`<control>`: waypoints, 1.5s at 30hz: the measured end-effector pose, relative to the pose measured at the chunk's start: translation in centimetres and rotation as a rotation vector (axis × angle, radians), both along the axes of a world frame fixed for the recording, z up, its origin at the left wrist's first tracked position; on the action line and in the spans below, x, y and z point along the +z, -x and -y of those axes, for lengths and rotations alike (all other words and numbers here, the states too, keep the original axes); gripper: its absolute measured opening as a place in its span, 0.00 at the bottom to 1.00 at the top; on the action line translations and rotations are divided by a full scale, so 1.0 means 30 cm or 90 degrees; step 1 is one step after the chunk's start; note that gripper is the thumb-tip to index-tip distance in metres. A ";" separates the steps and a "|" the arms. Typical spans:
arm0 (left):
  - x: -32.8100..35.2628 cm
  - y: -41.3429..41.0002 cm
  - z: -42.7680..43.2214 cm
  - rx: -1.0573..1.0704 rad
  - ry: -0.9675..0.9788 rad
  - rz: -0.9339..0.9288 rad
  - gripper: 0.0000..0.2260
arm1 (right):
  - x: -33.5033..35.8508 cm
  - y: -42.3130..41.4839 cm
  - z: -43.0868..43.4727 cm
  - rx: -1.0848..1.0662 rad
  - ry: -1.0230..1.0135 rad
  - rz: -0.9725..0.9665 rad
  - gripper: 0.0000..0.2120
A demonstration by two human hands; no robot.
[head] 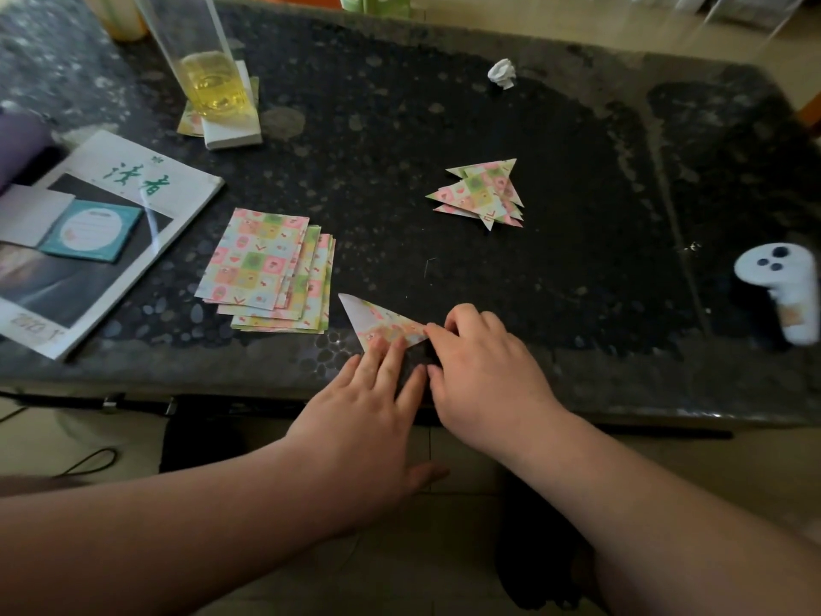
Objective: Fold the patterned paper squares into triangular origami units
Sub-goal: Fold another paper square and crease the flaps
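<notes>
From your head camera: you are pressing your left hand (368,393), fingers straight, on the paper triangle (377,320) lying near the table's (555,384) front edge. Your right hand (484,366) is curling over its right tip; I cannot tell whether it is pinching. Unfolded squares (262,264) are lying just left.

On the surface to my left lies a magazine (177,188) with two large green brush-style Chinese characters (137,177) on its white top band; they read 读者. Near the cover's bottom corner there is a faint, blurred number (33,324) that looks like 2010 followed by a 1, though I cannot be sure. The teal card (91,231) lying on the cover has a white oval label, its print too small to read. The patterned paper squares (253,260) carry only small red V-shaped marks, no words.
</notes>
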State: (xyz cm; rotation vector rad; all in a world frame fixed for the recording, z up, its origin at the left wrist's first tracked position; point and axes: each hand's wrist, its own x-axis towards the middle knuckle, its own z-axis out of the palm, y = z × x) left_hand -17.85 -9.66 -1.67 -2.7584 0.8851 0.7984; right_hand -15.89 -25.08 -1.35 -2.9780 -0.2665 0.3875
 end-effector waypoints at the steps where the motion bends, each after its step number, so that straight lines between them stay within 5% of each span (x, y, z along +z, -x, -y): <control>1: 0.000 0.000 0.002 0.005 0.003 0.000 0.45 | 0.002 0.001 0.001 -0.001 0.003 -0.003 0.24; 16: 0.026 0.006 -0.033 -0.022 -0.057 -0.037 0.44 | -0.009 0.036 -0.039 0.108 0.030 -0.140 0.36; 31: 0.101 -0.029 -0.055 -0.029 -0.118 -0.117 0.43 | -0.008 0.035 -0.059 0.155 0.049 -0.144 0.43; 45: 0.100 -0.034 -0.070 -0.045 -0.126 -0.120 0.45 | 0.035 -0.027 -0.048 0.074 -0.126 -0.111 0.33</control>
